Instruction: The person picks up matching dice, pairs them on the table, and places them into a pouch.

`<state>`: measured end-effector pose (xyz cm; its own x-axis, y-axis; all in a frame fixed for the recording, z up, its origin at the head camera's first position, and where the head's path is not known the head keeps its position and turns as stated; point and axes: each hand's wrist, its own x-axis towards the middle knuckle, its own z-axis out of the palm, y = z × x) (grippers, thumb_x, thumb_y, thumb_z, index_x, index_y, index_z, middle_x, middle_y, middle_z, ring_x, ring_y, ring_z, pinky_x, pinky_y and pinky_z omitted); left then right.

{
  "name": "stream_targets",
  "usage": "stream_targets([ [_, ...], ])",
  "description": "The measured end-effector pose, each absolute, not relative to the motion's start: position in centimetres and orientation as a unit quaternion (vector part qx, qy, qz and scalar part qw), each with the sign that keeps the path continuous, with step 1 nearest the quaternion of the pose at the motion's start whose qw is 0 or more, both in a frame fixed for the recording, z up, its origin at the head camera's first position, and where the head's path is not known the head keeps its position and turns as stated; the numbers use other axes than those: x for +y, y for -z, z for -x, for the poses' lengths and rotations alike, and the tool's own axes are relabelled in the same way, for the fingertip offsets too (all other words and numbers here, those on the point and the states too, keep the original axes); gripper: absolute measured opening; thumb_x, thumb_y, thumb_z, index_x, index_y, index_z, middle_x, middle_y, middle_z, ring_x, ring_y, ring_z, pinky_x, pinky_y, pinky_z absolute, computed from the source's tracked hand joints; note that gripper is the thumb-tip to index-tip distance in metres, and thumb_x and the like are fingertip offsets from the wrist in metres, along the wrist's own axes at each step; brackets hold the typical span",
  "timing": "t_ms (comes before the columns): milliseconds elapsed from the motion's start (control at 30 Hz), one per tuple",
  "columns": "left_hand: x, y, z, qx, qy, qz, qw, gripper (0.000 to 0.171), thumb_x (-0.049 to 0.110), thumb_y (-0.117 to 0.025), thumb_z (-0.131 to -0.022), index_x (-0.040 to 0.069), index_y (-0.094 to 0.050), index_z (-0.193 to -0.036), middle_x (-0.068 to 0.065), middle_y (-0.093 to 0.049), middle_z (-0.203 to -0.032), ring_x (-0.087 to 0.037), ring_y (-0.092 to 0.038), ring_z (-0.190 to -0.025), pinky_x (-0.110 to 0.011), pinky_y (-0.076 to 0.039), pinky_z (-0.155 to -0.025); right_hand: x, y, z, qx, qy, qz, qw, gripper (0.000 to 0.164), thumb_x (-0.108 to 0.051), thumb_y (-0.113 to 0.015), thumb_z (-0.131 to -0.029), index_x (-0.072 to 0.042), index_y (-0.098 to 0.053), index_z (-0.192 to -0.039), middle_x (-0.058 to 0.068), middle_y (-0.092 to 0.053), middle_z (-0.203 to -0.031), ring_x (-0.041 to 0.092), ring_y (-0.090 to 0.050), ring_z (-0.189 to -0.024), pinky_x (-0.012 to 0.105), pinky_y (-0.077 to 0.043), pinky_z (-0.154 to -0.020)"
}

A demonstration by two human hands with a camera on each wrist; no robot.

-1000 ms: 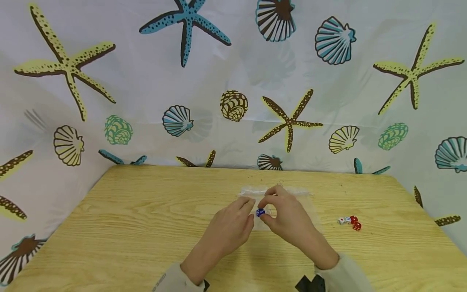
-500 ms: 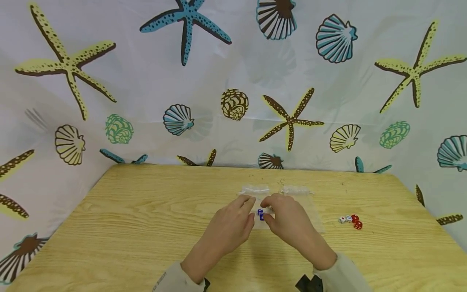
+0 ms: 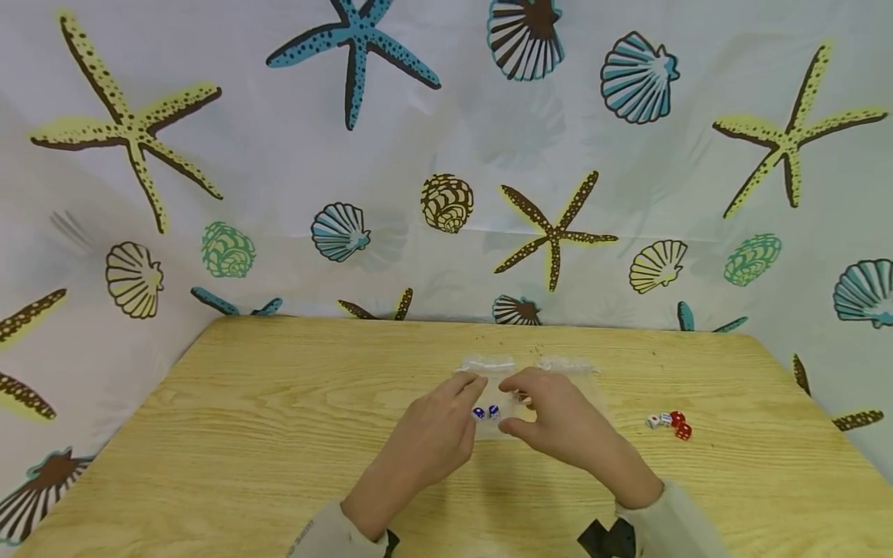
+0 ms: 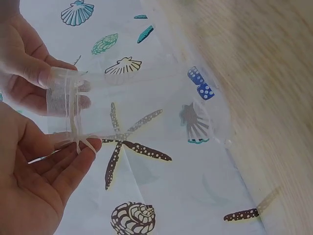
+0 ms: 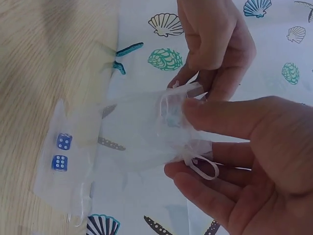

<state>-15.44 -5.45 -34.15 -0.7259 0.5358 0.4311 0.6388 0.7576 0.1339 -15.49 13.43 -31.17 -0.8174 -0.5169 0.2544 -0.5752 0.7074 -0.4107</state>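
Note:
A sheer drawstring bag (image 4: 142, 115) hangs between both hands, its gathered mouth toward them. Two blue dice with white pips, an upper die (image 5: 64, 141) and a lower die (image 5: 60, 163) in the right wrist view, lie at its far end. My left hand (image 3: 432, 422) pinches one side of the mouth between thumb and fingers, beside a loop of white cord (image 4: 85, 147). The right hand (image 3: 561, 418) grips the opposite side, thumb and fingers apart across the mouth. In the head view both dice show between the hands; the fingertips partly hide the bag's rim.
Several loose dice, red (image 3: 684, 431) and white (image 3: 653, 421), sit to the right on the wooden table (image 3: 279, 403). Clear plastic (image 3: 568, 363) lies behind the hands. A white sheet (image 3: 391, 139) printed with shells and starfish surrounds the table.
The blue dice have shifted left and now sit side by side. My right thumb and index finger have spread wider, the hand moving slightly right. The left hand barely moves.

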Motion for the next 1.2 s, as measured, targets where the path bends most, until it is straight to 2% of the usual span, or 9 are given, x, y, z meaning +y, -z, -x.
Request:
stream_targets([
  [133, -5.6, 34.0, 15.5, -0.920, 0.139, 0.319, 0.181, 0.040, 0.004, -0.058, -0.088, -0.001, -0.058, -0.127, -0.014, -0.060, -0.125, -0.027, -0.062, -0.110, -0.032, -0.056, -0.076, 13.9, 30.7, 15.6, -0.921, -0.230, -0.312, 0.026, 0.048, -0.015, -0.079, -0.076, 0.001, -0.061, -0.118, 0.015, -0.065, -0.115, 0.026, -0.065, -0.096, 0.036, -0.055, -0.080],
  [200, -5.7, 34.0, 15.5, -0.918, 0.142, 0.320, 0.185, 0.040, 0.004, -0.060, -0.087, -0.001, -0.058, -0.127, -0.014, -0.060, -0.125, -0.026, -0.063, -0.109, -0.032, -0.056, -0.076, 14.1, 30.6, 15.6, -0.921, -0.224, -0.318, 0.021, 0.049, -0.010, -0.079, -0.076, 0.001, -0.061, -0.120, 0.015, -0.065, -0.116, 0.027, -0.065, -0.097, 0.037, -0.055, -0.081],
  [367, -6.0, 34.1, 15.7, -0.910, 0.150, 0.326, 0.208, 0.041, 0.001, -0.065, -0.085, 0.002, -0.059, -0.125, -0.012, -0.062, -0.120, -0.022, -0.066, -0.099, -0.027, -0.055, -0.067, 14.4, 30.6, 15.8, -0.915, -0.223, -0.333, 0.049, 0.032, 0.005, -0.064, -0.085, 0.001, -0.063, -0.116, 0.015, -0.067, -0.112, 0.026, -0.067, -0.095, 0.034, -0.056, -0.078],
  [467, -6.0, 34.1, 15.7, -0.903, 0.162, 0.331, 0.223, 0.043, -0.004, -0.066, -0.083, 0.005, -0.060, -0.125, -0.010, -0.063, -0.113, -0.020, -0.066, -0.088, -0.024, -0.052, -0.060, 14.5, 30.8, 16.0, -0.912, -0.229, -0.330, 0.079, 0.025, 0.006, -0.057, -0.089, 0.000, -0.066, -0.111, 0.013, -0.070, -0.105, 0.023, -0.068, -0.090, 0.031, -0.056, -0.075],
  [600, -6.0, 34.0, 15.7, -0.897, 0.177, 0.323, 0.244, 0.046, -0.008, -0.065, -0.083, 0.005, -0.057, -0.126, -0.010, -0.064, -0.102, -0.018, -0.063, -0.072, -0.020, -0.046, -0.051, 14.6, 31.1, 16.1, -0.911, -0.240, -0.319, 0.103, 0.024, 0.006, -0.053, -0.091, -0.002, -0.069, -0.107, 0.012, -0.071, -0.101, 0.022, -0.069, -0.086, 0.031, -0.056, -0.073],
  [733, -6.2, 33.8, 15.8, -0.896, 0.191, 0.302, 0.263, 0.042, -0.008, -0.065, -0.083, 0.002, -0.055, -0.123, -0.011, -0.064, -0.094, -0.018, -0.063, -0.069, -0.021, -0.047, -0.051, 14.7, 31.2, 16.3, -0.908, -0.257, -0.309, 0.116, 0.026, 0.009, -0.053, -0.091, -0.003, -0.070, -0.106, 0.011, -0.072, -0.100, 0.019, -0.070, -0.083, 0.029, -0.056, -0.071],
  [933, -6.5, 33.7, 16.1, -0.893, 0.197, 0.290, 0.282, 0.029, -0.007, -0.066, -0.082, 0.000, -0.063, -0.110, -0.008, -0.066, -0.088, -0.017, -0.065, -0.072, -0.024, -0.052, -0.058, 14.9, 31.5, 16.5, -0.896, -0.297, -0.298, 0.144, 0.021, 0.008, -0.052, -0.091, -0.003, -0.065, -0.104, 0.011, -0.072, -0.089, 0.015, -0.069, -0.072, 0.020, -0.051, -0.061],
  [1100, -6.8, 33.7, 16.3, -0.894, 0.217, 0.284, 0.272, 0.029, -0.005, -0.067, -0.082, -0.001, -0.064, -0.111, -0.009, -0.068, -0.089, -0.018, -0.066, -0.078, -0.029, -0.055, -0.066, 15.1, 31.9, 16.5, -0.893, -0.325, -0.271, 0.149, 0.011, 0.004, -0.059, -0.089, -0.003, -0.066, -0.094, 0.007, -0.071, -0.080, 0.011, -0.068, -0.068, 0.017, -0.052, -0.060],
  [1200, -7.0, 33.6, 16.6, -0.897, 0.225, 0.280, 0.258, 0.027, -0.004, -0.069, -0.082, 0.000, -0.065, -0.108, -0.008, -0.068, -0.088, -0.018, -0.065, -0.078, -0.028, -0.055, -0.066, 15.3, 32.0, 16.5, -0.895, -0.336, -0.253, 0.150, 0.007, 0.002, -0.063, -0.087, -0.003, -0.068, -0.089, 0.006, -0.070, -0.078, 0.009, -0.067, -0.064, 0.015, -0.052, -0.058],
])
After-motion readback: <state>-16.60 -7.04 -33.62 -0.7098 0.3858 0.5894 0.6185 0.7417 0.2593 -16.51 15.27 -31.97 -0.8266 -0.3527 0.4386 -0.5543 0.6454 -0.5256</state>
